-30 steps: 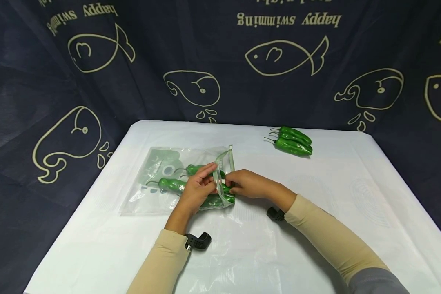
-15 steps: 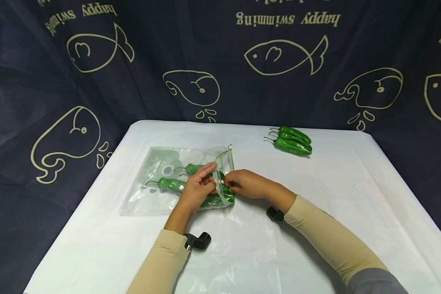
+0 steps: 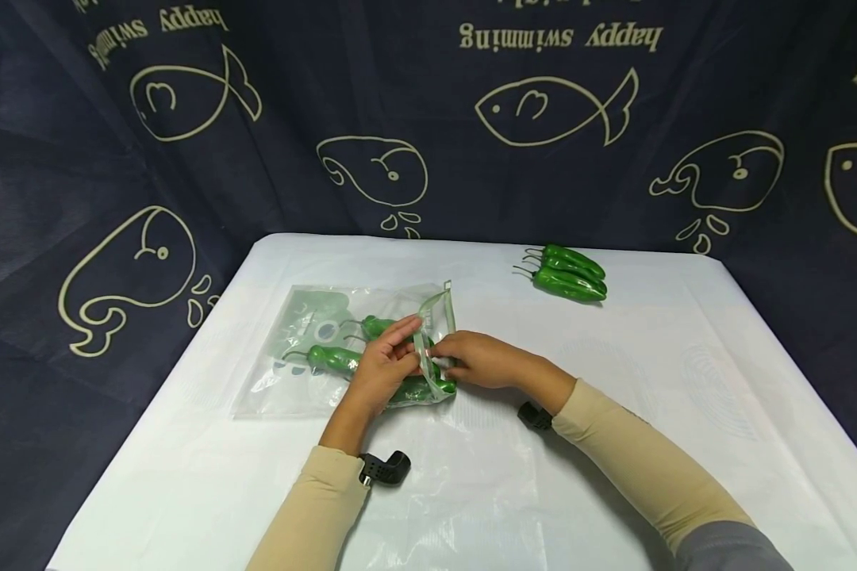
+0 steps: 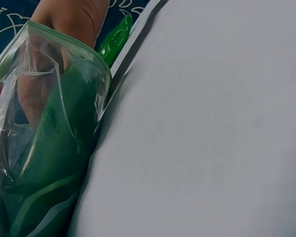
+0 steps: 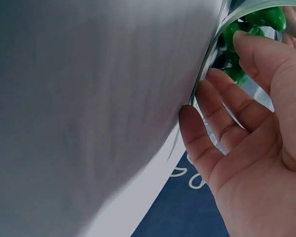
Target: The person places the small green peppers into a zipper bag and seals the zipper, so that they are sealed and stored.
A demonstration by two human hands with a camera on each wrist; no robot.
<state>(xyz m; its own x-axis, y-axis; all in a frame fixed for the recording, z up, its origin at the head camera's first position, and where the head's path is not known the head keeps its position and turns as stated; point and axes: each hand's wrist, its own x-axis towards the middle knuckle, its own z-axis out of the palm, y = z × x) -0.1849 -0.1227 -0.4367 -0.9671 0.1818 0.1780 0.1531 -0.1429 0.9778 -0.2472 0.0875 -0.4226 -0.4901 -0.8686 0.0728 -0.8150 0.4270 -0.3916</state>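
Note:
A clear zip bag (image 3: 264, 396) with a green print lies on its side, mouth facing right and gaping. Inside it are several green peppers (image 3: 332, 358), stems to the left, blunt ends near the mouth. My left hand (image 3: 380, 369) grips the bag's upper lip from above, between thumb and fingers. At the mouth is my right hand (image 3: 487, 358), fingertips just inside the opening. In the right wrist view its thumb and loosely bent fingers (image 5: 224, 106) stand apart, close to the pepper ends (image 5: 266, 19). Through the plastic, the left wrist view shows the right hand (image 4: 37, 84) reaching in.
Several more green peppers (image 3: 567, 274) lie side by side at the back right of the white table (image 3: 614, 476). A dark blue curtain (image 3: 428, 95) with fish and whale drawings hangs behind the table.
The right hand's fingers have pushed slightly left into the bag, and a pepper end near its fingertips has slid further in. My left hand and the bag have stayed in place.

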